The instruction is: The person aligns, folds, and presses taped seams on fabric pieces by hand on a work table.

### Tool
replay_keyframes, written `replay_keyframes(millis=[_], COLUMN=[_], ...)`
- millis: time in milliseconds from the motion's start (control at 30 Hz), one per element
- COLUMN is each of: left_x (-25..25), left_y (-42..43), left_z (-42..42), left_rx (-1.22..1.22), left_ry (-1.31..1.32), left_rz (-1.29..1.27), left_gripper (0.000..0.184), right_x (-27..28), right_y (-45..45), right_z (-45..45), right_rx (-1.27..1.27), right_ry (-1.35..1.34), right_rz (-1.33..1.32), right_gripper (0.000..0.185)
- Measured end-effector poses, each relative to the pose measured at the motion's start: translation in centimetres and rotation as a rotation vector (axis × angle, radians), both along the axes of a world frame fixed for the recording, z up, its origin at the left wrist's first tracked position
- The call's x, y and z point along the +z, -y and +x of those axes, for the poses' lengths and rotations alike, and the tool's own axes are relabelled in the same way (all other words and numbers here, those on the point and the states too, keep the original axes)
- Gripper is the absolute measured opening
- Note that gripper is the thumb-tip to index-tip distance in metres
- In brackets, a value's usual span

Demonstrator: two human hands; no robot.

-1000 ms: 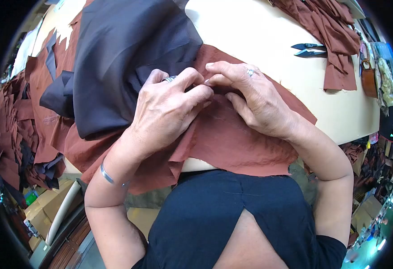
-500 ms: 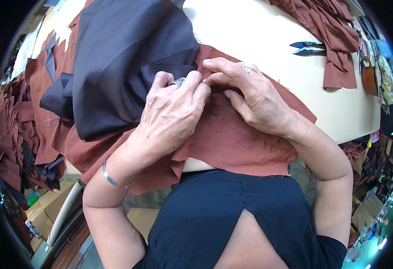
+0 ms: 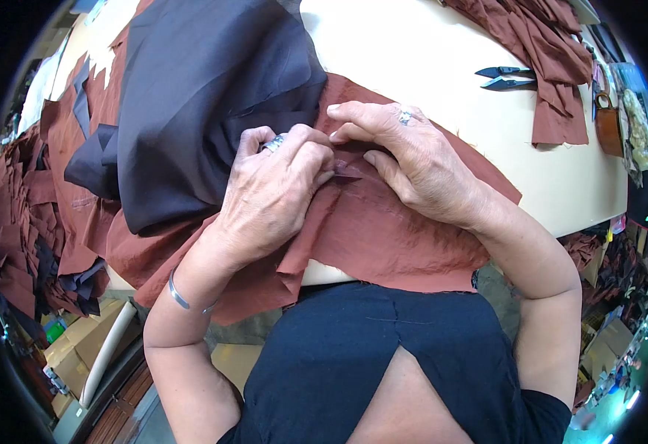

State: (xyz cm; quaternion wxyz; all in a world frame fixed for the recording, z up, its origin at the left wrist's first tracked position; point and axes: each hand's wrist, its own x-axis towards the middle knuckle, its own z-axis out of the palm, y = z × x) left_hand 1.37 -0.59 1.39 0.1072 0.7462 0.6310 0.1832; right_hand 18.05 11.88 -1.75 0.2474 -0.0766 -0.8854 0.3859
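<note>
My left hand (image 3: 272, 194) is closed, pinching a fold of the reddish-brown cloth (image 3: 402, 240) between thumb and fingers. The pinched tips are partly hidden behind its knuckles. My right hand (image 3: 422, 164) hovers just to the right over the same cloth, its fingertips close to the left hand's. Its index finger stretches out and its thumb stands apart, with nothing visible between them. A dark, nearly black cloth (image 3: 183, 103) lies bunched beside my left hand, over part of the brown cloth.
Black thread snips (image 3: 507, 78) lie with blades apart on the cream table (image 3: 390, 44). More brown cloth (image 3: 553, 81) is heaped at the upper right, near a brown cup-like container (image 3: 608, 129). Brown and dark scraps (image 3: 24, 222) pile up at left, above a cardboard box (image 3: 80, 348).
My left hand has shifted slightly left and down, drawing the pinched brown cloth with it and opening a small gap from my right hand. My right hand has hardly moved.
</note>
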Motion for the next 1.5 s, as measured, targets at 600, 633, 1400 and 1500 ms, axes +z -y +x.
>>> replay_keyframes(millis=[600,633,1400,1500], left_x=[0.4,0.4,0.1,0.1], left_y=[3.8,3.8,3.4,3.3], left_z=[1.9,1.9,1.4,1.4], left_rx=[-0.021,-0.023,-0.022,-0.026], left_ry=[-0.332,-0.319,-0.184,-0.183], left_rz=[0.098,0.091,0.088,0.084], left_gripper=[0.035,0.037,0.044,0.044], right_x=[2.5,2.4,1.4,1.3], right_y=[-0.9,-1.2,-1.6,-1.4], right_z=[-1.6,-2.0,-3.0,-2.9], right_rx=[-0.193,-0.191,0.037,0.033], right_ry=[0.197,0.204,0.18,0.158], right_rz=[0.273,0.243,0.073,0.065], right_gripper=[0.062,0.063,0.081,0.08])
